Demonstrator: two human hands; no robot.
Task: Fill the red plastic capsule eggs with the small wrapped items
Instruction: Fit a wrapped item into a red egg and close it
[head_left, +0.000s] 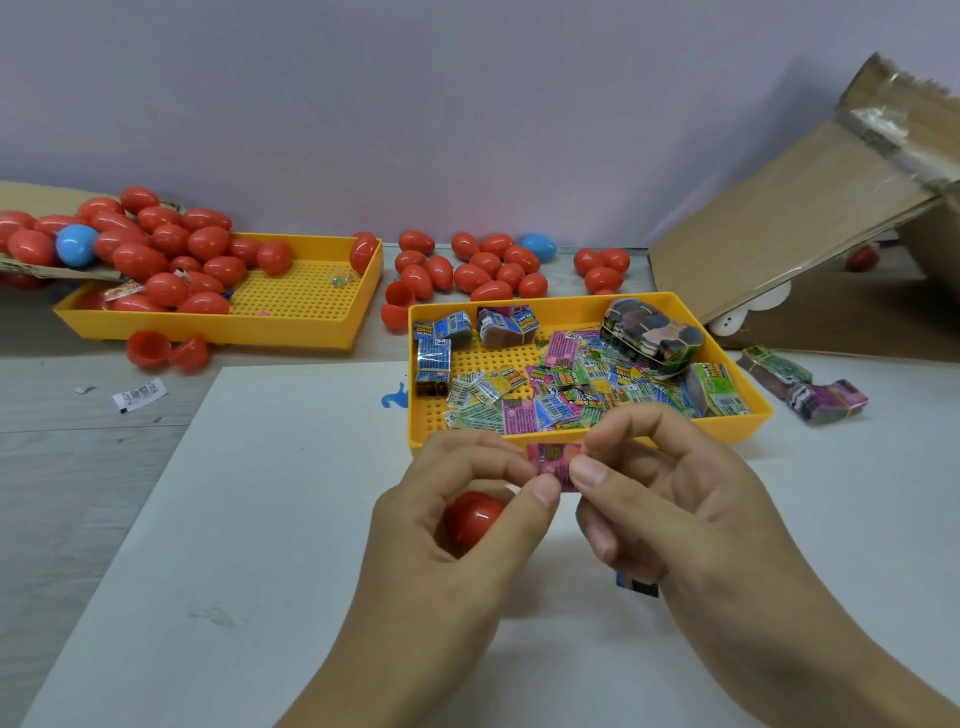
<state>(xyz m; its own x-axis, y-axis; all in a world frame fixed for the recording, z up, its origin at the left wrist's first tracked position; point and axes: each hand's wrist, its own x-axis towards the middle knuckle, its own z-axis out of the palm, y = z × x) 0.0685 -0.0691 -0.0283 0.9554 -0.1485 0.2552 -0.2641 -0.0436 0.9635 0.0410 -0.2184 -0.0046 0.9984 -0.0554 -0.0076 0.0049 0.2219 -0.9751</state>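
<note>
At far left, a yellow tray (311, 325) holds a heap of red capsule eggs (171, 249); more eggs lie loose on the desk (78, 441) beside it. In the near centre, the left hand (457, 525) curls its grip around a red egg half (474, 519) while its thumb and forefinger pinch a pink wrapped item (553, 462). The right hand (670, 499) pinches the same item from the other side. Just beyond the hands, a second yellow tray (748, 384) contains the loose wrapped items (561, 395). A cardboard box (810, 228) stands at far right.
</note>
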